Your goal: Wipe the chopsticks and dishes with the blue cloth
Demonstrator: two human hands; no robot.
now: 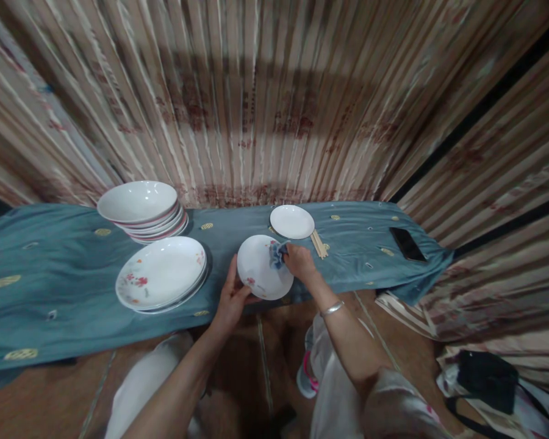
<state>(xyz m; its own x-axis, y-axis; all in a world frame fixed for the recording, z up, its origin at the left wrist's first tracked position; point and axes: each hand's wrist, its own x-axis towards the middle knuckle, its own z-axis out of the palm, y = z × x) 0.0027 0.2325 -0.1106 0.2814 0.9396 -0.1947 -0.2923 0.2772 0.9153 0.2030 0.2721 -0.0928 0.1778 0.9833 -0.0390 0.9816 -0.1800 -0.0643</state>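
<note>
A small white plate (260,274) with red flowers is tilted up in front of me at the table's near edge. My left hand (233,292) grips its left rim, thumb at the front and fingers partly hidden beneath. In my right hand (299,262) is a bunched blue cloth (278,255), pressed against the plate's upper right face. Just behind lies another small white plate (292,221), with several wooden chopsticks (319,244) beside it. To the left stand a stack of larger flowered plates (162,271) and a stack of white bowls (139,204) with pink rims.
A teal patterned cloth (73,274) covers the long narrow table. A black phone (407,244) lies near its right end. Pleated curtains (238,110) hang right behind the table. On the floor at the lower right is a dark bag (487,381).
</note>
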